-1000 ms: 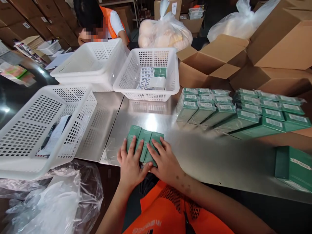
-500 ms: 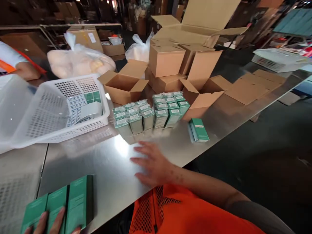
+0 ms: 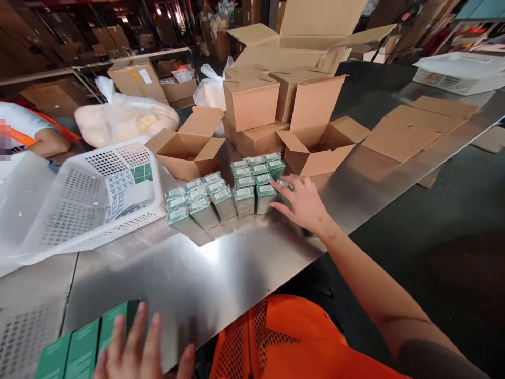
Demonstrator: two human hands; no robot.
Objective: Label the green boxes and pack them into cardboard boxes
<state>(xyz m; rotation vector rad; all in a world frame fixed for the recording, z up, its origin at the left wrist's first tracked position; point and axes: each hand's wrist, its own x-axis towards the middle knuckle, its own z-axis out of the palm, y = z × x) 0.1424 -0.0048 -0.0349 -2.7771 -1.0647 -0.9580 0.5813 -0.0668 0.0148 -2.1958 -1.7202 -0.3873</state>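
Shiny metal desk (image 3: 158, 268), left hand (image 3: 136, 360) splayed by three cartons (image 3: 82, 347), right hand (image 3: 305, 205) fanned beside wrapped green boxes (image 3: 265, 195), probably light, stiff, kinda slick, so pinch the sides.

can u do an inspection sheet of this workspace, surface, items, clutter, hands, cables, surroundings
surface: shiny grey metal table, seam at left, bright glare near the middle
items: three green rectangular boxes side by side, lower left; upright green boxes with white barcode labels in rows, many in clear wrap
clutter: white perforated plastic basket holding packs; open brown cardboard cartons behind the rows
hands: left hand blurred, fingers spread, by the three boxes, contact unclear; right hand at the rows' right end, grip unclear
cables: nothing seen
surroundings: person in an orange vest at left edge
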